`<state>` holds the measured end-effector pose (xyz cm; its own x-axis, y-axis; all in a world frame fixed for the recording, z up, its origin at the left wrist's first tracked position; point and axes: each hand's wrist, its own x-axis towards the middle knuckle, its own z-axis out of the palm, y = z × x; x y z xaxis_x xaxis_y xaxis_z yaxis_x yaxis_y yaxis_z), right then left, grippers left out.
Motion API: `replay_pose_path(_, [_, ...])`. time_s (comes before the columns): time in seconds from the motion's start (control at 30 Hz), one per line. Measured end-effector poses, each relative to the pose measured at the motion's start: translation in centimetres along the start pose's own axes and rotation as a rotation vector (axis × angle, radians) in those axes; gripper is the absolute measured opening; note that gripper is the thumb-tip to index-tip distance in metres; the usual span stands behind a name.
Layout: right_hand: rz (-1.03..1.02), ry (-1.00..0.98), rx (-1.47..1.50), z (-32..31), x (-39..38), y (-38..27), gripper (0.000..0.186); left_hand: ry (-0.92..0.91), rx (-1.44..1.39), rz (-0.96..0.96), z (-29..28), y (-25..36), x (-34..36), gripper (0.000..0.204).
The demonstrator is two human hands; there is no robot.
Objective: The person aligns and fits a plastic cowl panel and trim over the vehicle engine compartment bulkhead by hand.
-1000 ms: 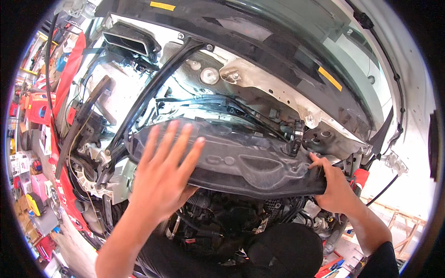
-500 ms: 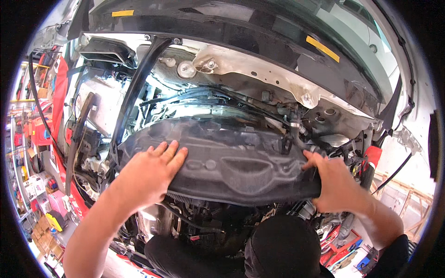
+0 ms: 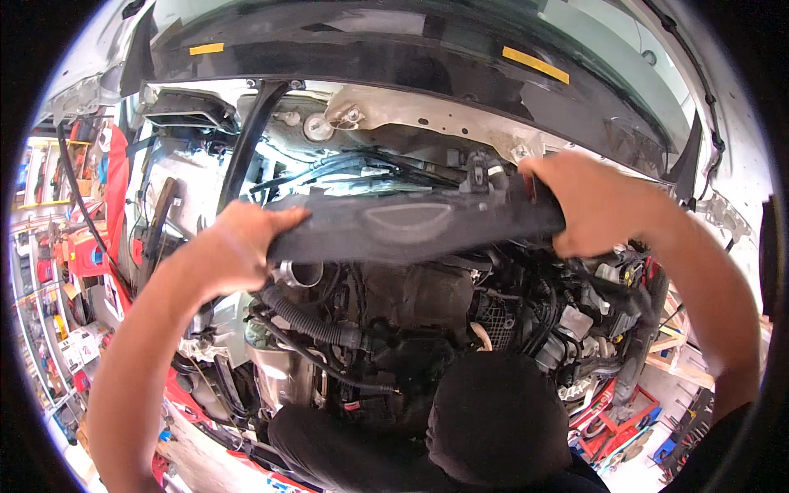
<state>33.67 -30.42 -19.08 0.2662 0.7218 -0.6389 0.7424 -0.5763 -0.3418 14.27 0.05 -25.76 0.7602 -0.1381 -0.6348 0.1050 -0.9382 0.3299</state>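
A black moulded plastic engine cover (image 3: pixel 345 226), with a half-round recess, is held tilted up over the engine bay. My left hand (image 3: pixel 245 238) is closed round its left end, thumb on top. At the other end my right hand (image 3: pixel 579 201) grips the edge, fingers partly hidden. Below the cover the engine (image 3: pixel 415 296) shows, along with a ribbed black hose (image 3: pixel 316 324) and a round metal opening (image 3: pixel 302 273) near my left hand. Hoses and wiring run behind the cover, under bright light.
Close in front, a person in a black cap (image 3: pixel 499 419) leans over the bay, a dark sleeve (image 3: pixel 353 452) to the left. A black strut bar (image 3: pixel 246 144) crosses at the left. The windshield (image 3: pixel 370 41) lies beyond. Red tool racks (image 3: pixel 90 246) stand far left.
Both hands have lifted the engine cover up and away from me, tilting it. The engine underneath has come into view. My left hand has gone from lying on top to gripping the end.
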Motion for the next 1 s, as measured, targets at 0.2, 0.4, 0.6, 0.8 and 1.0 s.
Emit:
replay_pose_path(0.2, [-0.001,-0.048,0.061,0.5,0.1,0.5,0.051,0.106,-0.104,0.006,1.0,0.5,-0.4,0.073])
replay_pose_path(0.4, [-0.057,0.103,0.096,1.6,0.0,1.3,0.053,0.627,0.007,0.018,5.0,5.6,-0.6,0.059])
replay_pose_path(0.6, [0.038,0.000,0.254,3.5,-1.3,1.1,0.055,0.469,0.073,0.087,4.9,4.2,1.0,0.051])
replay_pose_path(0.8, [0.039,0.070,0.037,4.5,-2.3,0.5,0.056,0.442,0.029,0.250,4.4,4.3,0.0,0.055])
replay_pose_path(1.0, [-0.042,0.219,0.253,1.7,-0.1,4.1,0.059,0.431,0.155,0.158,1.4,4.2,2.4,0.042])
